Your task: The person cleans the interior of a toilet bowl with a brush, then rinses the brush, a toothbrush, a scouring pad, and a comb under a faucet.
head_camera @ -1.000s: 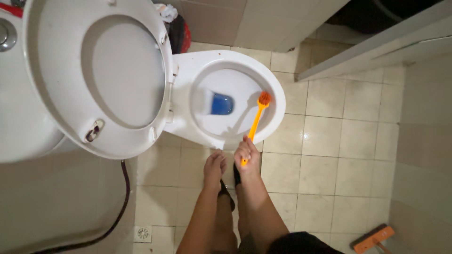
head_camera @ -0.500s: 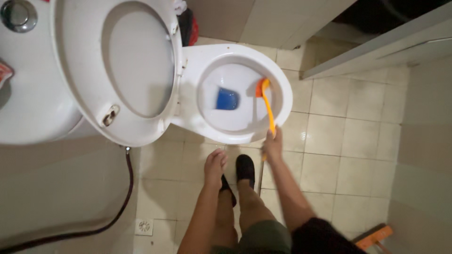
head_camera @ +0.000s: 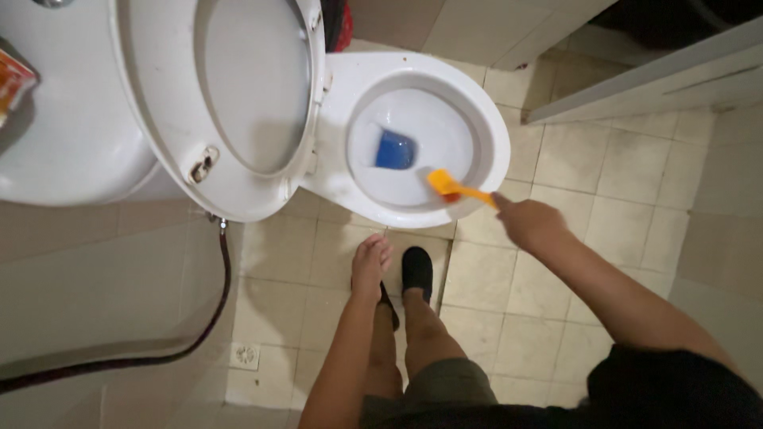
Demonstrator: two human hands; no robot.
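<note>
right hand (head_camera: 531, 222) grips orange brush (head_camera: 455, 188), bristles pressed at bowl (head_camera: 493, 131) 5 o'clock to scrub | left hand (head_camera: 370, 265) empty, fingers loose, hanging

The floor (head_camera: 556, 262) is made of pale square tiles with dark lines between them. A small square drain (head_camera: 245, 355) sits in it near the lower left. A dark hose (head_camera: 159, 349) runs along the floor beside the drain and goes up near the raised lid (head_camera: 171, 103). A black shoe (head_camera: 416, 271) stands on the tiles. A red bag (head_camera: 342, 28) lies at the top.
</note>
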